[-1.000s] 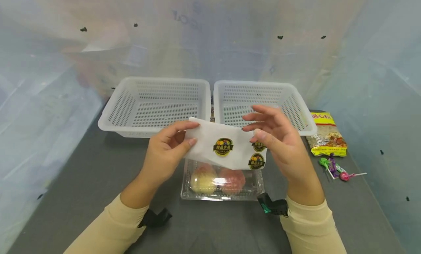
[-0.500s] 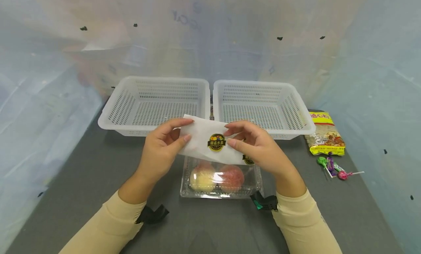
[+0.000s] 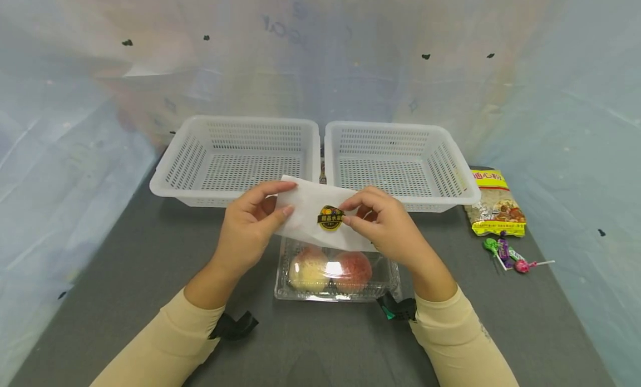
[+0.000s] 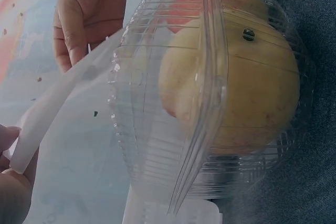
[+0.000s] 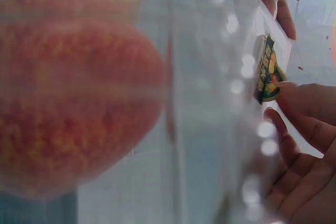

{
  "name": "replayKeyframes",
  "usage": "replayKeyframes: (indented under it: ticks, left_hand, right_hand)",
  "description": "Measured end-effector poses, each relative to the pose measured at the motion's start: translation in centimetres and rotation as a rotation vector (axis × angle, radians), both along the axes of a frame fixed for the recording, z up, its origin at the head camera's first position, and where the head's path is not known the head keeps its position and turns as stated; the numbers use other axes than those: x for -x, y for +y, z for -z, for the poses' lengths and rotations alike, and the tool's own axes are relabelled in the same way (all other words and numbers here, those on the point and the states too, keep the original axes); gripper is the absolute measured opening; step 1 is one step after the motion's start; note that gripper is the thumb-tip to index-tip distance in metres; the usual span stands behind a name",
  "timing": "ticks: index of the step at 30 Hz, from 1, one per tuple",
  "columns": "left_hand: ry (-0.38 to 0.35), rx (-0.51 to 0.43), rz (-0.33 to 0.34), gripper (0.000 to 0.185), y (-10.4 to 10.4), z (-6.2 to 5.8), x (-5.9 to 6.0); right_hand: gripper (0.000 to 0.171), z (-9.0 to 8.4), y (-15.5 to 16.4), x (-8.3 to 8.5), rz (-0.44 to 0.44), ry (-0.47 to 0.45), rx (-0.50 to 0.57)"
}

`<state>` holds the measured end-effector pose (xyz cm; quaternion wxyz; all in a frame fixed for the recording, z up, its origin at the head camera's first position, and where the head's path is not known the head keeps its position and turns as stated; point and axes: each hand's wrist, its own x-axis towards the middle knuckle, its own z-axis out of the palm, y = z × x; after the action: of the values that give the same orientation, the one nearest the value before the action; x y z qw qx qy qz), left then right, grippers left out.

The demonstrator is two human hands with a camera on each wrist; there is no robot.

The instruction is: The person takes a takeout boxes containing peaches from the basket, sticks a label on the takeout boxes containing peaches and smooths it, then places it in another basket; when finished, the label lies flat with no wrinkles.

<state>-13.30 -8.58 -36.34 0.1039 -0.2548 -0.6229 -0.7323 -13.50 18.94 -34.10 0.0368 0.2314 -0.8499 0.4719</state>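
Two hands hold one white sticker sheet above a clear box of fruit.

The left hand [image 3: 248,226] pinches the left end of the sticker sheet [image 3: 306,223] to keep it stretched, while the right hand [image 3: 385,226] pinches at the round sticker [image 3: 330,218], probably to peel it. One clear fruit box [image 3: 336,273] with two peaches lies below them near the front edge of the desk [image 3: 135,275]. Two white baskets [image 3: 235,160] stand at the back edge; one snack bag [image 3: 496,204] and some lollipops [image 3: 506,254] lie at the right edge.

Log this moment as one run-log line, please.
left hand: holds sticker sheet | right hand: pinches round sticker | below: clamshell with two apples
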Motion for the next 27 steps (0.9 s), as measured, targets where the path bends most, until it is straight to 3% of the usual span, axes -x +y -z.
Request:
replayKeyframes:
  ticks: [16,21,27]
  left_hand:
    - [-0.069,0.012,-0.044,0.043,0.4,0.3,-0.1]
    - [-0.157,-0.011,-0.028,0.043,0.7,0.3,-0.2]
    - [-0.328,-0.095,0.036,0.045,0.9,0.7,-0.2]
  right_hand:
    - [0.008,-0.8,0.4,-0.5,0.031,0.019,0.047]
    - [0.011,-1.1,0.9,-0.7,0.008,0.036,0.149]
    - [0.012,-1.3,1.4,-0.8,-0.053,0.076,0.31]
